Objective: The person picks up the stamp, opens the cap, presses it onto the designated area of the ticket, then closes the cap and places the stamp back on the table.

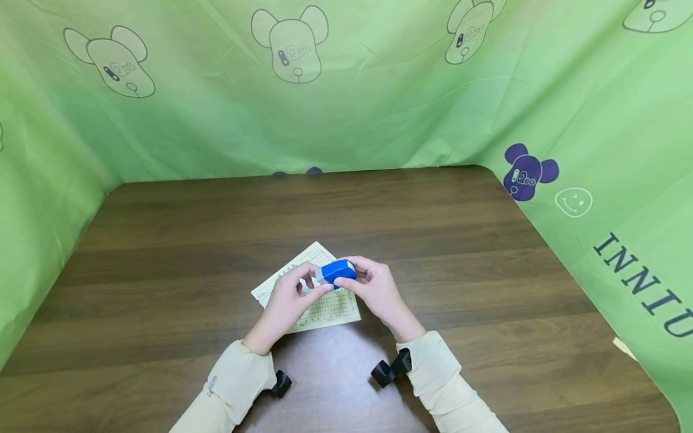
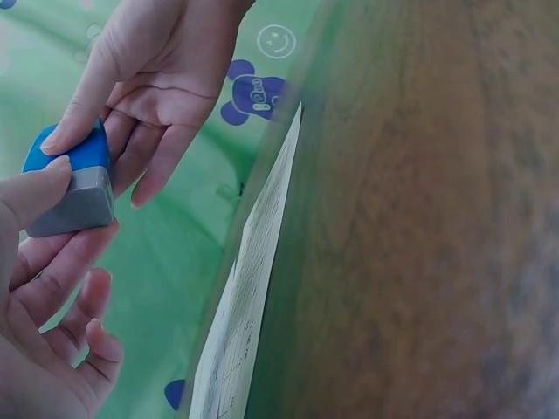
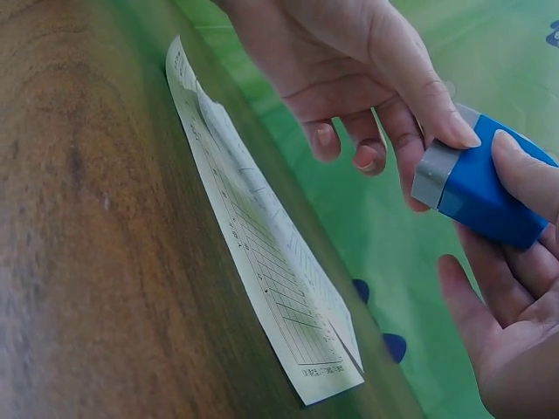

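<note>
From where I stand, a blue-and-grey block [image 1: 337, 272] is up in the air over the far part of the printed paper [image 1: 325, 314], apart from it. Its long axis runs mostly from the paper's left side toward its right, slanting a little, so the grey end points left and the blue end points right and slightly farther from the person. The left hand [image 1: 283, 305], over the paper's left part, pinches the grey end between thumb and fingers, its other fingers loosely bent. The right hand [image 1: 383, 294], just off the paper's right edge, pinches the blue part, thumb laid along it. The paper lies askew on the brown table [image 1: 433, 240], its grid print facing up; a green cloth [image 1: 379, 108] hangs beyond the paper, past the table's far edge.
</note>
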Tool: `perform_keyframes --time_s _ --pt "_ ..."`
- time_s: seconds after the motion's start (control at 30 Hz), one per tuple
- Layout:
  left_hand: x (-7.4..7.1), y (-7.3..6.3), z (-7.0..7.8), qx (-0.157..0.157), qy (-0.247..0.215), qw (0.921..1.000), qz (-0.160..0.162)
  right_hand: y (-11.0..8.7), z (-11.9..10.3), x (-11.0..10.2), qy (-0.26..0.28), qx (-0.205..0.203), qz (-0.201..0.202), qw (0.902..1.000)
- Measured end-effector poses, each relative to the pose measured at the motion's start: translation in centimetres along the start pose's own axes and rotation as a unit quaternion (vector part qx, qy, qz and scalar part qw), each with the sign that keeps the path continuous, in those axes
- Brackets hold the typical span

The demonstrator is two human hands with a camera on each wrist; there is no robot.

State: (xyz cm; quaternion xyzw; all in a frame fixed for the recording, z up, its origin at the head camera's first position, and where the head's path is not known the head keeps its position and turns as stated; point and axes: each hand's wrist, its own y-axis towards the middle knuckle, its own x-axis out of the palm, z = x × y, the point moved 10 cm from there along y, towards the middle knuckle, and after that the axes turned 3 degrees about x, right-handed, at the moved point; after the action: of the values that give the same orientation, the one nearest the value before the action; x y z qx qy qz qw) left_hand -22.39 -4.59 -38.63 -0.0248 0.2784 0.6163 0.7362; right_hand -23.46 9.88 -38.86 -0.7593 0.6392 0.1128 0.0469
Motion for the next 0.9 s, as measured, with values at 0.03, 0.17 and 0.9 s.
perform_keyframes --time_s 0.03,0.17,0.9 --pt "-0.01 0.01 0.03 0.002 0.001 1.0000 0.000 0.00 -0.02 -0.01 -0.003 -0.001 0.000 1.0000" --pt "0.07 0.05 0.12 0.008 0.000 1.0000 -0.003 0.02 -0.01 0.00 -0.006 0.000 -0.004 1.0000" --pt "0.20 -0.04 0.01 -0.021 -0.004 0.9995 -0.023 -0.05 0.06 0.07 -0.001 0.010 -0.017 0.9998"
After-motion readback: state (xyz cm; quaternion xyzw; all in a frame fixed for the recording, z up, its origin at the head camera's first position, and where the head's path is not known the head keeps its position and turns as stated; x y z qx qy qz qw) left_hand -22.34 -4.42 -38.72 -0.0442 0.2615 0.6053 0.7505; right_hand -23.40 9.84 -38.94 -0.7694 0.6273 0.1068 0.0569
